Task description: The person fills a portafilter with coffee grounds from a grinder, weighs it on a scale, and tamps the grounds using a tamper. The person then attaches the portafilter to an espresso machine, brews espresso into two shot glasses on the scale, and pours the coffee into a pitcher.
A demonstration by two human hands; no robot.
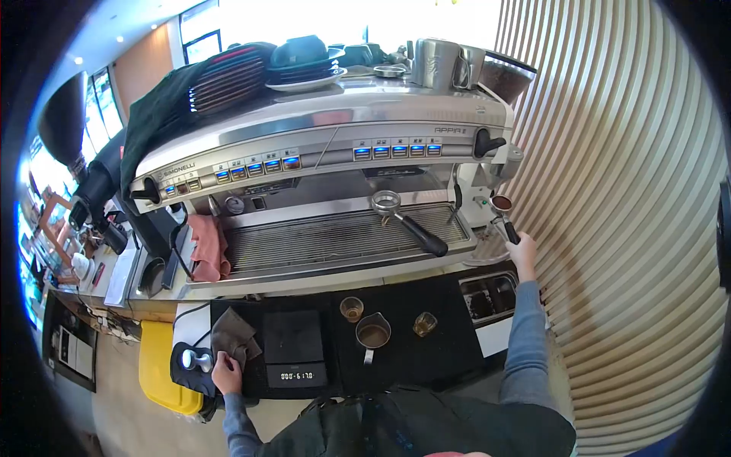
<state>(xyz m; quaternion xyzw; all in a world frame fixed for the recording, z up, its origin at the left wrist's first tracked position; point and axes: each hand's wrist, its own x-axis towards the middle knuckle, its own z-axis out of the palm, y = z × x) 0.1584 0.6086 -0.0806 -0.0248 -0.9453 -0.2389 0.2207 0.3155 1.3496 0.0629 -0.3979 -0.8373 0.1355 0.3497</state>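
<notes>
My right hand [522,250] is closed round the black handle of a portafilter [501,204], whose basket holds brown coffee grounds, beside the grinder at the machine's right end. At the lower left, my left hand [227,372] pinches the lower edge of a grey-brown cloth [234,335] on the black mat. A silver tamper [196,360] lies just left of that hand. To its right is a black scale [294,346] with a lit display. A second portafilter [411,225], bottomless, rests on the drip tray [304,242].
On the mat [396,293] stand a metal pitcher [373,332] and two small glasses [351,308]. The espresso machine [327,145] spans the back, with a pink cloth [207,247] at its left. A yellow bin [164,369] stands lower left; a slatted wall [617,190] bounds the right.
</notes>
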